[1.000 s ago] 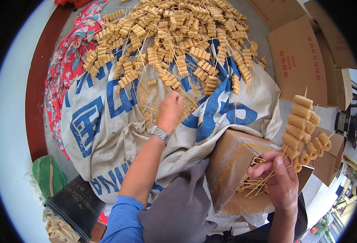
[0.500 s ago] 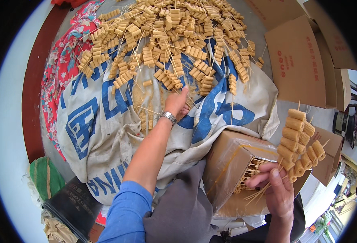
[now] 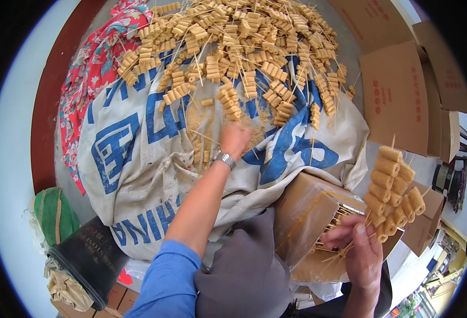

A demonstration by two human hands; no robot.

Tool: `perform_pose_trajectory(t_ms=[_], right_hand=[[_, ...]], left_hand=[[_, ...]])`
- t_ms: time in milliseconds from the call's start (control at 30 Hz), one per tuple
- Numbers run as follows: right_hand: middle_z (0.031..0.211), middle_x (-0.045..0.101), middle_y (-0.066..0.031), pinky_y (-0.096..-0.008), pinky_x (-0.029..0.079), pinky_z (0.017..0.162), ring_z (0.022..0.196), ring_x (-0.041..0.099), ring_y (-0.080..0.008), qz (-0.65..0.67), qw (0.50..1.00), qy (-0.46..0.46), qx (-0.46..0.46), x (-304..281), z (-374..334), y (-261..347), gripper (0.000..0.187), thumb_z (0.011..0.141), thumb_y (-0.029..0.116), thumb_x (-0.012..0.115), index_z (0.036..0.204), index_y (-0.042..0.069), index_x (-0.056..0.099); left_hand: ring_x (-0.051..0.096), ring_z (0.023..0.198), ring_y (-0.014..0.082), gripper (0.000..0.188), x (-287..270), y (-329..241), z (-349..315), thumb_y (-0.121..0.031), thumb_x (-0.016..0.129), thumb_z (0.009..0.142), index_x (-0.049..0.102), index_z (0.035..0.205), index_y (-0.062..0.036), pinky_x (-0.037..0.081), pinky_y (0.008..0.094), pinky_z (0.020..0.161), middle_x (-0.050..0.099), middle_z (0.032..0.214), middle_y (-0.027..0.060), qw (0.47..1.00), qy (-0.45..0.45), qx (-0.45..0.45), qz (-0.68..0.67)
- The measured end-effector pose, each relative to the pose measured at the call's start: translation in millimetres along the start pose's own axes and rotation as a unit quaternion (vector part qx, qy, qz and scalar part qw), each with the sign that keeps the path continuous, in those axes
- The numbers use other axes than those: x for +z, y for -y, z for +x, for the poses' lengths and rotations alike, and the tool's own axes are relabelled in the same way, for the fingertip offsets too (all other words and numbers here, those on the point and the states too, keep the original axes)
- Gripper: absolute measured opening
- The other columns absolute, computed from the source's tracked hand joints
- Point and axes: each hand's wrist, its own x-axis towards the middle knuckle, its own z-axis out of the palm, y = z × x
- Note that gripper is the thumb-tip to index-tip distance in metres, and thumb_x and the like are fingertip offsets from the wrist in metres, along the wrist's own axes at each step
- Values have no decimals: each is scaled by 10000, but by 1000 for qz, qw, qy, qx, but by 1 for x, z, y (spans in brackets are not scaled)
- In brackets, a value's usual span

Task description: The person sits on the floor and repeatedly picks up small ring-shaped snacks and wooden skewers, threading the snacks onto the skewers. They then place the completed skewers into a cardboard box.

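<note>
My left hand, a watch on its wrist, is closed at the near edge of the heap, over a printed cloth sack. From its fingers rises one skewer of tan rolls; its stick is mostly hidden by the hand. At the right, my right hand pinches the bare stick ends of several skewers of rolls, which fan upward. Behind that hand, a cardboard box lined with clear plastic contains more skewers, partly covered by my fingers.
A large heap of skewered rolls covers the far part of the sack. Cardboard cartons stand at the far right. A red floral cloth lies along the left, with a black bucket and a green bag nearer me.
My left hand has closed on a skewer at the heap's near edge and raised its rolls. My right hand keeps its skewers in nearly the same place. The view has shifted slightly.
</note>
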Motion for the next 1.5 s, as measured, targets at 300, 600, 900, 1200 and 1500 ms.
perform_pose_trajectory(t_ms=[300,600,900,1200,1500], right_hand=[[1314,558,-121,-336,414,1049,1220,530,-195,-8,996,-46,-74,43,61,16,462,1046,275,478,1377,-46,467],[1270,588,-131,-329,406,1048,1190,551,-203,30,999,-13,-40,48,69,17,429,1044,259,478,1344,-47,493],[935,638,-80,-343,522,856,922,662,-221,103,993,3,-55,47,77,22,261,1039,275,490,1053,25,563],[783,568,-31,-346,569,740,672,612,-168,119,988,-21,-95,50,88,33,247,1037,286,497,1061,43,534],[757,503,-29,-351,534,722,610,536,-149,157,980,-50,-110,-7,49,35,216,1057,248,425,1072,43,491]], left_hand=[[633,684,444,236,-12,-158,-151,-205,525,949,521,931,31,513,506,619,618,714,267,944,93,315,-27],[644,630,410,300,-18,-165,-174,-230,521,955,494,1064,48,528,452,547,639,722,237,918,170,345,91],[624,688,388,238,-46,-130,-170,-252,484,994,462,1091,-36,508,419,634,622,775,187,865,380,328,-13],[649,815,219,373,-57,-123,-164,-286,558,984,498,1259,-41,511,339,739,646,877,95,851,467,236,-44],[599,945,391,170,-82,70,-70,-129,604,881,571,1031,-55,490,453,813,606,1048,181,954,-58,145,256]])
